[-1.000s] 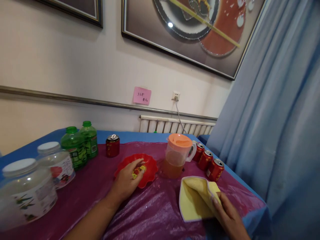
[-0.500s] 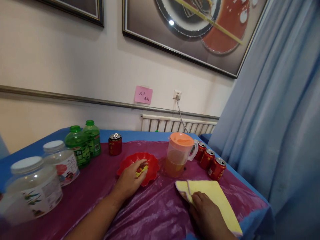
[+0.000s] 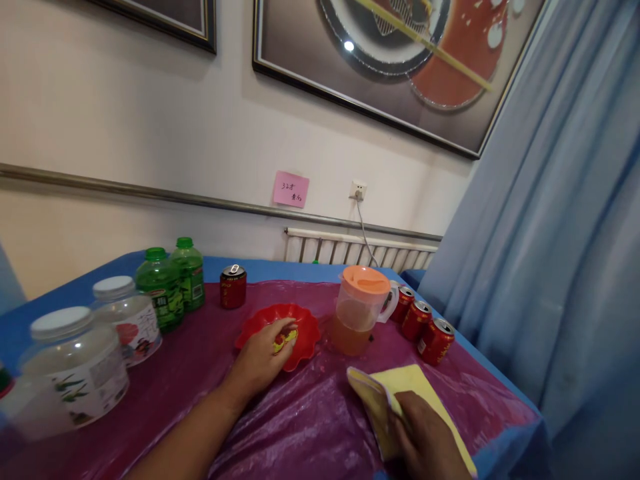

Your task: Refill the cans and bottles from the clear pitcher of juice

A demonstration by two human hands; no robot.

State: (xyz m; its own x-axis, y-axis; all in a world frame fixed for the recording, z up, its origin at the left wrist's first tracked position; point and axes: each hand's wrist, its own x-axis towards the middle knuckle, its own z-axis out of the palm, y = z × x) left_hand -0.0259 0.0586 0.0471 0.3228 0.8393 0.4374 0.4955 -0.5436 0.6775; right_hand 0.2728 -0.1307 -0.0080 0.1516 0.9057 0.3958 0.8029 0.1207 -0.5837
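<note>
My left hand point(image 3: 265, 352) reaches into a red scalloped bowl point(image 3: 309, 327). Its fingers and thumb curve down apart, and a yellow-and-red patch point(image 3: 284, 341) shows between them; whether it is a print or a loose item I cannot tell. At the lower right, my right hand point(image 3: 425, 427) is closed on a folded yellow cloth point(image 3: 407, 380) with a pale purple edge. The cloth's left side stands raised and bent in my grip, while the rest lies on the purple plastic sheet. Some of my right fingers are hidden by cloth.
A jug point(image 3: 354, 313) of amber liquid with an orange lid stands behind the cloth. Several red cans point(image 3: 436, 341) line the right, another can point(image 3: 233, 288) stands behind the bowl. Green bottles point(image 3: 161, 293) and white-lidded jars point(image 3: 75, 373) fill the left. A blue curtain point(image 3: 565, 233) hangs at right.
My right hand has closed further on the cloth and lifted its left side, which now stands up and folds over. My left hand has stayed in the bowl. The view has shifted slightly.
</note>
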